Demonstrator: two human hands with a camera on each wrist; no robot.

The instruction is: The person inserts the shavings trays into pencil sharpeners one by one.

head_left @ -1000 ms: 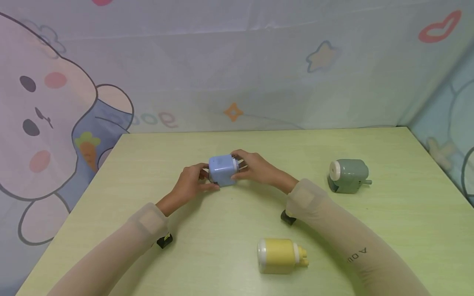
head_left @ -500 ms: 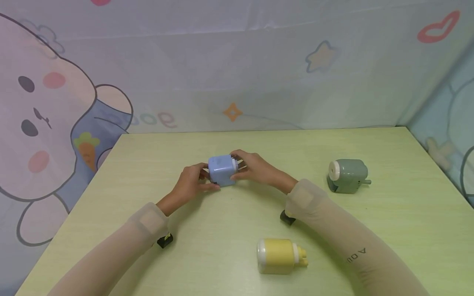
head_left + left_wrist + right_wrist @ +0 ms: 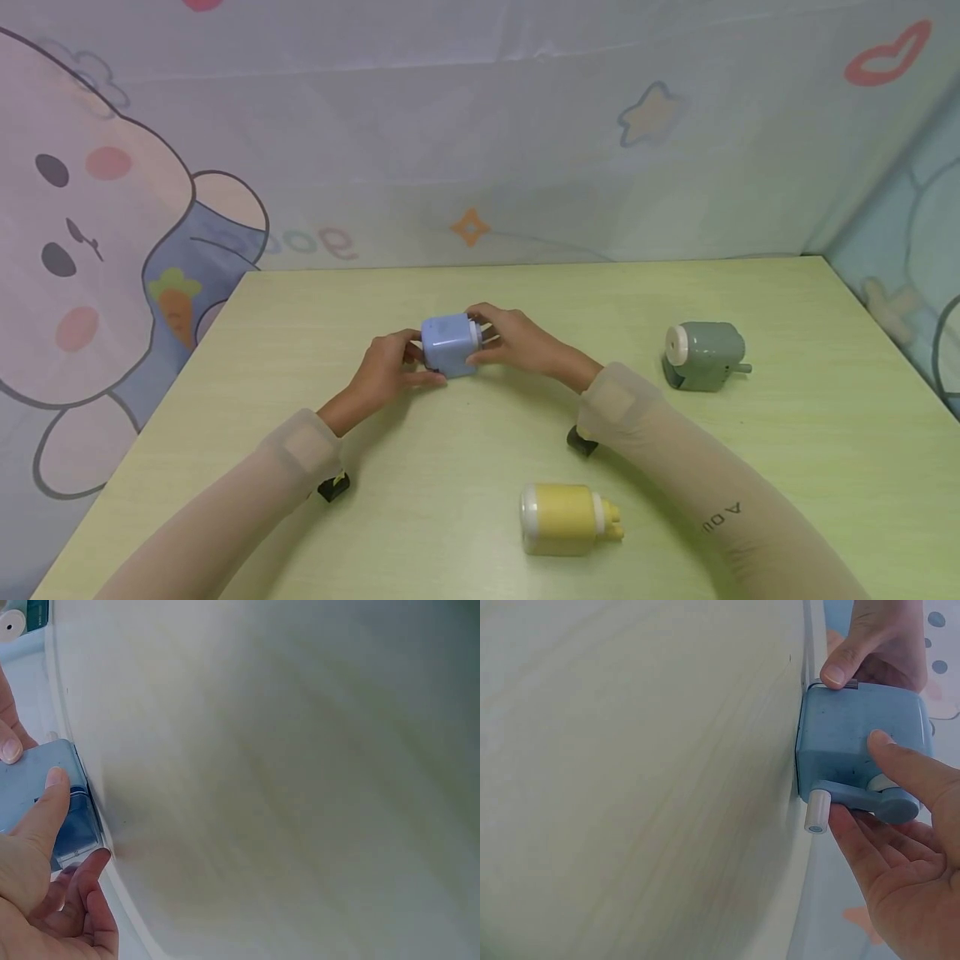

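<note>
A blue pencil sharpener point(image 3: 450, 345) with a hand crank point(image 3: 862, 796) sits on the table in the middle, between both hands. My left hand point(image 3: 384, 372) holds its left end, thumb on the near side. In the left wrist view, that thumb lies beside a dark, see-through shavings drawer point(image 3: 77, 829), fingers curled at the drawer end. My right hand point(image 3: 519, 342) grips the crank end, thumb on the casing and the other fingers on the far side. The right wrist view shows the crank's pale handle point(image 3: 817, 811) sticking out past those fingers.
A green crank sharpener point(image 3: 705, 357) with a white front dial stands at the right. Closer to me, a yellow, white-ended object point(image 3: 562, 519) with yellow knobs lies on the light wooden table point(image 3: 420, 500). A printed cloth point(image 3: 555, 167) hangs behind the table.
</note>
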